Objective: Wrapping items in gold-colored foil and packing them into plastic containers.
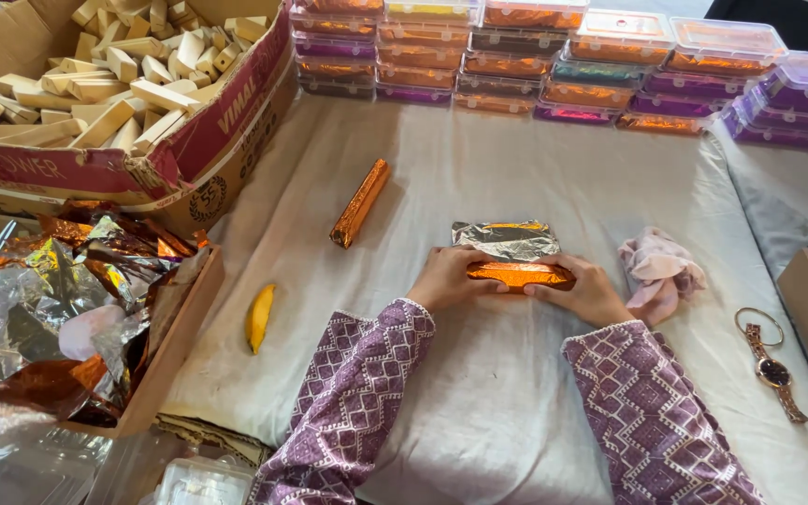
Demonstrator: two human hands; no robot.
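packing workshop | carton of wooden blocks [95,75] | stacked foil-filled boxes [535,65]

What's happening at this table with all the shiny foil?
A person is rolling a block in an orange foil sheet on the cloth-covered table, the left hand and right hand pressing on either end. A finished orange-wrapped stick lies further up. A cardboard box of bare wooden blocks and a tray of loose foil sheets sit to the left.
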